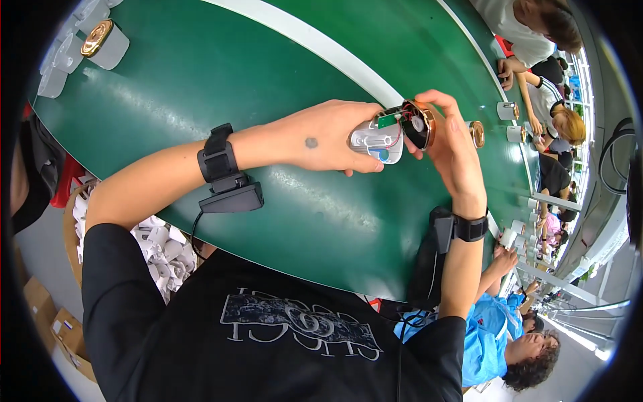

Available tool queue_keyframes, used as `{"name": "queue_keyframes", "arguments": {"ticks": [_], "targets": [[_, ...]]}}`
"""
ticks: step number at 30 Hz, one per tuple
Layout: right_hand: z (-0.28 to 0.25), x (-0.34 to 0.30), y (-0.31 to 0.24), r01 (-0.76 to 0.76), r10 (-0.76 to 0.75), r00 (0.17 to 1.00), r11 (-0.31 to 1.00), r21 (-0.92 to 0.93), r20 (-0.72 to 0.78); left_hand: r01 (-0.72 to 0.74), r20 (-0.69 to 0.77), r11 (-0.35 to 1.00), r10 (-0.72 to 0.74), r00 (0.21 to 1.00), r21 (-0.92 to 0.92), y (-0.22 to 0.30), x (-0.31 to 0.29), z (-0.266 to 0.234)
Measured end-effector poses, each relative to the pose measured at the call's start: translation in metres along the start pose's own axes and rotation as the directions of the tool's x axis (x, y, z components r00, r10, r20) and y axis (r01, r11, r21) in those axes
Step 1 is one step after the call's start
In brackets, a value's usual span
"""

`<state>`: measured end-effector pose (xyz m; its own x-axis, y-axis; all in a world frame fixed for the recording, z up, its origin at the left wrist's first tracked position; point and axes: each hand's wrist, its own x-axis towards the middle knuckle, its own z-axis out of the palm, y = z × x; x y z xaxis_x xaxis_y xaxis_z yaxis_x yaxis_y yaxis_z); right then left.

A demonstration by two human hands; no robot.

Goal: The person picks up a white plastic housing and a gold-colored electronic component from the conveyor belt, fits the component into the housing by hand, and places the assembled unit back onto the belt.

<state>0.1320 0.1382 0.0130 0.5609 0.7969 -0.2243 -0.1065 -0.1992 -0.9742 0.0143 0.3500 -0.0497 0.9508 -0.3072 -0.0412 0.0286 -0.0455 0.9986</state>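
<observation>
My left hand [328,137] is closed round a white plastic housing [376,139] with its inside showing, including a bluish part near the thumb. Just to the right, the fingers of my right hand [457,157] grip a gold-rimmed lid [418,127] with a round black part on its inner face. Thin red wires run from the lid toward a small green circuit board [386,121] at the housing's upper edge. Lid and housing are apart, with the lid tilted so its inside faces the housing. Both are held above the green table [268,208].
A gold-topped white container [106,45] stands at the far left beside several translucent cups [67,53]. A white strip [321,43] crosses the table. White plastic pieces fill a box [164,258] at lower left. Co-workers sit along the right, one in blue [485,342] nearby.
</observation>
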Motion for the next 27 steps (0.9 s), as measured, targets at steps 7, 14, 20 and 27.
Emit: {"name": "queue_keyframes", "arguments": {"ticks": [7,14,20,27], "targets": [[0.018,-0.012,-0.017,0.051,-0.046,0.999,0.919,-0.39,0.024,0.026,0.029,0.999,-0.025,0.999,-0.04,-0.003,-0.003,-0.002],[0.024,-0.015,-0.03,0.013,0.079,0.984,0.861,-0.509,0.159,0.098,0.112,0.994,-0.092,0.989,-0.05,-0.001,0.002,-0.004],[0.012,-0.031,-0.035,-0.049,0.131,0.979,0.897,-0.439,0.158,0.103,0.136,0.989,-0.088,0.987,-0.106,-0.005,0.001,-0.004],[0.017,-0.034,-0.031,-0.051,0.096,0.987,0.949,-0.31,0.131,0.109,0.112,0.993,-0.103,0.988,-0.046,0.0,0.003,-0.004]]}}
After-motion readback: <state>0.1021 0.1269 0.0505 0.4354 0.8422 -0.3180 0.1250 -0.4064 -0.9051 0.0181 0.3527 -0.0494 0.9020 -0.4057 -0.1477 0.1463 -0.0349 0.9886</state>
